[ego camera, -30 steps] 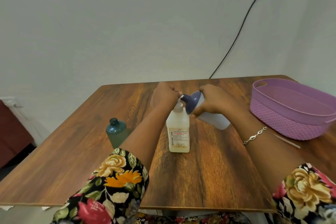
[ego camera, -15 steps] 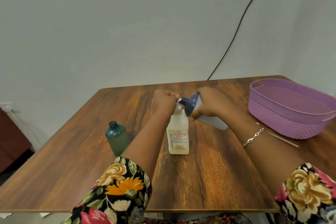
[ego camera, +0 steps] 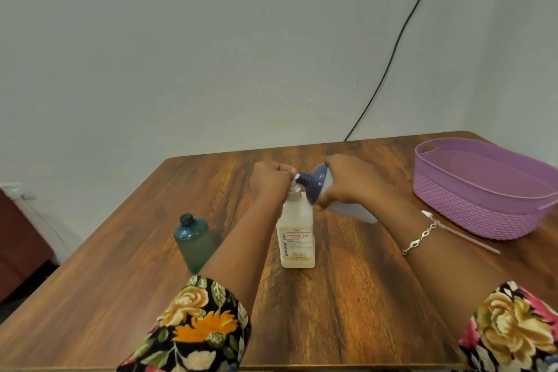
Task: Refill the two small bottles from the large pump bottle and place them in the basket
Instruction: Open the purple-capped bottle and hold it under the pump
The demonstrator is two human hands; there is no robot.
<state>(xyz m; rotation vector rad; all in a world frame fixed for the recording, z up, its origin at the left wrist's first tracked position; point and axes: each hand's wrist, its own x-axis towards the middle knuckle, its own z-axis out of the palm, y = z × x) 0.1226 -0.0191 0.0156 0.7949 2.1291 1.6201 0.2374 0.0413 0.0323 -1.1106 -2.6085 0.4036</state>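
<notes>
Left hand is curled over the pump head of the big pump bottle. Right hand grips the blue-topped white bottle, tipped sideways with its mouth right at the nozzle. Risky bit imo: the opening's tiny, so one off-angle press squirts onto the counter. Green bottle stands uncapped off to the left, purple basket well apart on the right.
</notes>
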